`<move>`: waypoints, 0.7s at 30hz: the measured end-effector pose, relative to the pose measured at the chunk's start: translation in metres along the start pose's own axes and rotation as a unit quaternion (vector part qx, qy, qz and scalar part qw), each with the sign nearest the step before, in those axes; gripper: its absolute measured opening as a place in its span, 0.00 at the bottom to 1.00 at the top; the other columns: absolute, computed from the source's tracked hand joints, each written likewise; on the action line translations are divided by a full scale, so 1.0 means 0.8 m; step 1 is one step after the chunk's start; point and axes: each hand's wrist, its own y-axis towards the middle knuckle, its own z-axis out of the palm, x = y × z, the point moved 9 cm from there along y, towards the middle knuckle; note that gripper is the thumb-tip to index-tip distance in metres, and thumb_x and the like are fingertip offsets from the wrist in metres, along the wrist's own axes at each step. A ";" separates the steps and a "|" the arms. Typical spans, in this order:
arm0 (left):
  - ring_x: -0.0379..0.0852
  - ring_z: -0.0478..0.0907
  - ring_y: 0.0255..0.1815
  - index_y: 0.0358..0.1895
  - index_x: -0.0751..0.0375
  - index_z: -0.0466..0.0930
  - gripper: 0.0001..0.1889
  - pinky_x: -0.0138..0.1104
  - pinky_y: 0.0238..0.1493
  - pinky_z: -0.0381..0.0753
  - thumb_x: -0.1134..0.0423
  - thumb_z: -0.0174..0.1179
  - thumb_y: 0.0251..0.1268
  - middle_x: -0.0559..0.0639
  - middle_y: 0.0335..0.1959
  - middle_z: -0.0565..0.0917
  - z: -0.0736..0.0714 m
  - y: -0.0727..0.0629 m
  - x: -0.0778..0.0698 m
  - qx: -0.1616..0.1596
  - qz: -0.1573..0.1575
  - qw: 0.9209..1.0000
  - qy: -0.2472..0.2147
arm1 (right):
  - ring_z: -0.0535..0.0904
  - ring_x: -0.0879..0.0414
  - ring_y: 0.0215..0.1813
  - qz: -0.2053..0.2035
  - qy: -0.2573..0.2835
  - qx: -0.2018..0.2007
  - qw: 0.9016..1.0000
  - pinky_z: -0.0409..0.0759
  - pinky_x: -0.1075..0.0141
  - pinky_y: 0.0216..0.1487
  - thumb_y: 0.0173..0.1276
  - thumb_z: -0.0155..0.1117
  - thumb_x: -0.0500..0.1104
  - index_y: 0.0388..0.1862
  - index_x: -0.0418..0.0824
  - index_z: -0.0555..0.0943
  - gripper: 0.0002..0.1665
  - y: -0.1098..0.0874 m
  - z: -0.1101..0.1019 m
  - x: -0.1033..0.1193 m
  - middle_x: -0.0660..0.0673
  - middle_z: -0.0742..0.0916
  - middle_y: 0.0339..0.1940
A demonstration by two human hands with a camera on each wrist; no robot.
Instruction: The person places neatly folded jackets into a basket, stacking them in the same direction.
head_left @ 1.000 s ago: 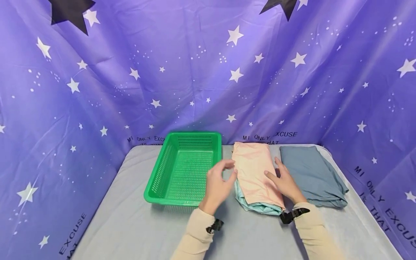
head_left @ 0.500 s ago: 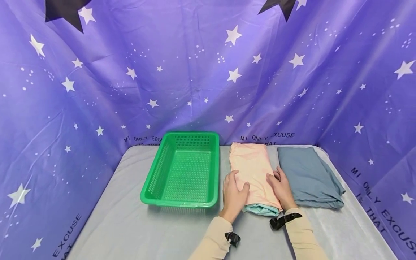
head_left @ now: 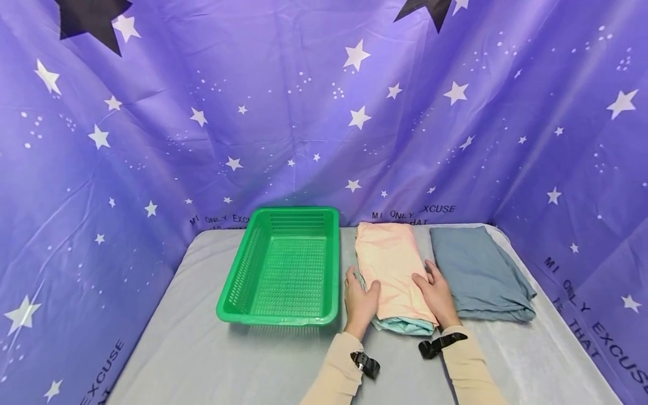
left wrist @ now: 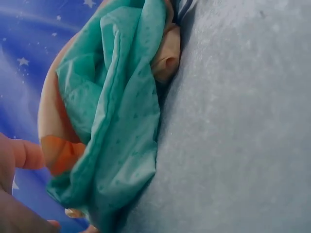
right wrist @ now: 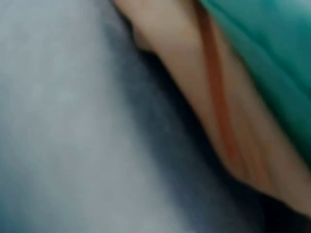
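Observation:
A folded peach cloth (head_left: 387, 253) lies on the table, with a teal cloth (head_left: 405, 325) showing under its near end and left edge. My left hand (head_left: 360, 302) holds the bundle's near left side, thumb on top and fingers down along the edge. In the left wrist view, the teal folds (left wrist: 119, 111) bulge out beside an orange band. At the opposite side, my right hand (head_left: 436, 289) grips the bundle, its thumb over the peach top and its fingers by the edge. The right wrist view is blurred, with peach fabric (right wrist: 194, 73) and teal fabric (right wrist: 277, 53).
Left of the bundle stands a green plastic basket (head_left: 331, 270) with perforated walls. A folded blue-grey cloth (head_left: 478, 273) lies close to the right hand. The pale grey table (head_left: 202, 360) meets a purple star-patterned curtain (head_left: 283, 112) at the back and sides.
My left hand has come from above the gap by the basket down to the bundle's near left side. My right hand has slid slightly nearer along the right edge.

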 end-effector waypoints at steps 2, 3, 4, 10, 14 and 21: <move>0.67 0.74 0.68 0.78 0.63 0.58 0.41 0.58 0.66 0.75 0.57 0.64 0.64 0.67 0.70 0.73 0.000 0.003 0.004 -0.002 -0.006 1.000 -0.012 | 0.78 0.39 0.66 -0.007 -0.005 0.004 1.000 0.79 0.69 0.55 0.80 0.56 0.57 0.86 0.43 0.46 0.48 0.002 0.002 0.002 0.29 0.75 0.73; 0.67 0.75 0.66 0.78 0.64 0.58 0.41 0.58 0.65 0.75 0.57 0.64 0.64 0.67 0.69 0.74 -0.001 0.005 0.006 -0.003 -0.009 1.000 -0.018 | 0.78 0.39 0.67 -0.008 -0.008 0.006 1.000 0.80 0.65 0.57 0.79 0.56 0.58 0.86 0.43 0.45 0.49 0.002 0.003 0.002 0.28 0.75 0.73; 0.66 0.75 0.66 0.78 0.64 0.58 0.41 0.58 0.65 0.75 0.57 0.64 0.64 0.66 0.68 0.75 0.000 0.006 0.008 -0.001 -0.013 1.000 -0.026 | 0.77 0.38 0.69 -0.006 -0.008 0.010 1.000 0.79 0.61 0.61 0.79 0.57 0.58 0.86 0.43 0.44 0.50 0.003 0.004 0.001 0.28 0.73 0.75; 0.49 0.83 0.48 0.78 0.63 0.59 0.43 0.44 0.53 0.82 0.54 0.68 0.63 0.59 0.52 0.82 0.006 0.015 0.032 0.027 -0.055 0.994 -0.085 | 0.57 0.34 0.82 0.002 -0.007 0.031 0.999 0.62 0.42 0.78 0.75 0.63 0.58 0.86 0.42 0.36 0.59 0.005 0.008 -0.003 0.30 0.52 0.85; 0.43 0.85 0.37 0.78 0.64 0.58 0.45 0.36 0.46 0.84 0.52 0.70 0.62 0.58 0.43 0.88 0.014 0.019 0.041 0.071 -0.076 0.987 -0.121 | 0.45 0.32 0.84 -0.013 -0.039 0.033 0.999 0.51 0.39 0.82 0.74 0.65 0.57 0.85 0.37 0.37 0.61 0.006 0.004 -0.001 0.30 0.48 0.85; 0.47 0.86 0.49 0.73 0.66 0.67 0.42 0.41 0.56 0.85 0.57 0.76 0.57 0.62 0.55 0.87 0.019 0.020 0.043 0.110 -0.071 0.986 -0.102 | 0.45 0.31 0.84 -0.027 -0.083 0.049 0.995 0.49 0.37 0.81 0.76 0.62 0.55 0.84 0.31 0.40 0.57 0.002 0.005 0.002 0.26 0.51 0.84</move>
